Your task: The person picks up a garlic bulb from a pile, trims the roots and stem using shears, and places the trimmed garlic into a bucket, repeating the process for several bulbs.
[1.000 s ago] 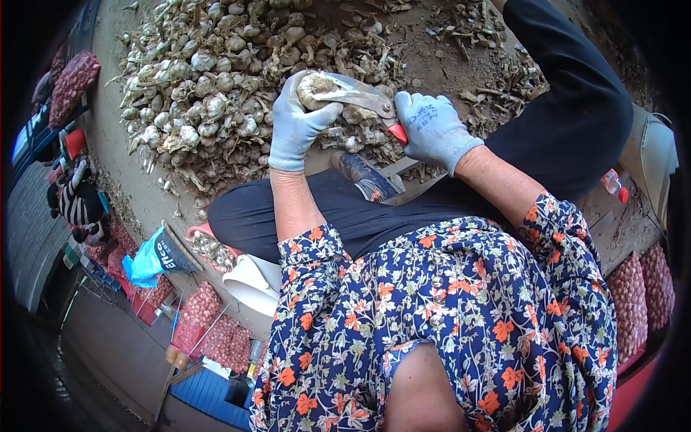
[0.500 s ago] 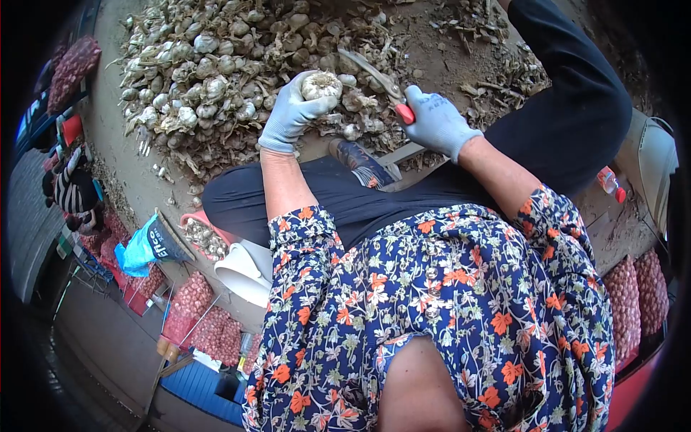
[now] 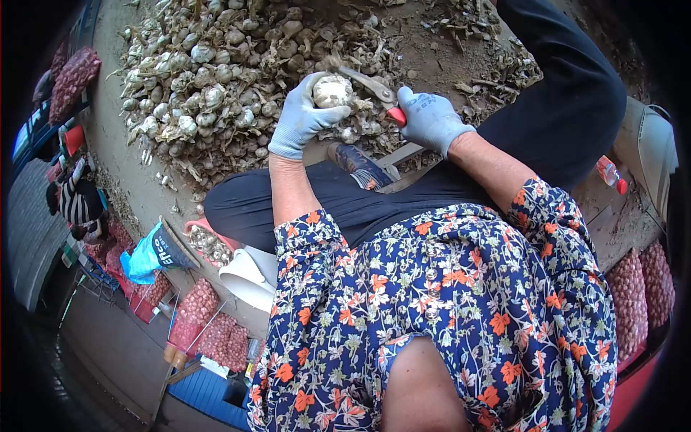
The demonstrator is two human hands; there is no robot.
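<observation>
Two gloved hands work over the lap in the head view, which looks down past a flowered blouse and dark trousers. The left hand (image 3: 301, 121) is closed round a garlic bulb (image 3: 332, 91), fingers wrapped beneath it and thumb pressed on its side, so the bulb sits raised above the ground just in front of the knees. The right hand (image 3: 430, 119) is clenched on the red handle of a cutter (image 3: 374, 90). Its grey metal blade slants up and left until its tip meets the top of the bulb. Whether the blade bites in or only touches cannot be told.

Behind both hands a garlic pile (image 3: 209, 79) of untrimmed heads spreads over the earth floor, and dry cut stalks (image 3: 497, 68) lie scattered to the right of it. A patterned shoe (image 3: 360, 167) shows below the hands, between the knees.

Left of the thigh stand a pink basin (image 3: 196, 229) with garlic in it, a blue bag (image 3: 147, 252) and a white tub (image 3: 248, 277). Red mesh sacks (image 3: 648, 302) of garlic rest at the right edge, and a bottle (image 3: 607, 174) with a red cap lies near the right knee.
</observation>
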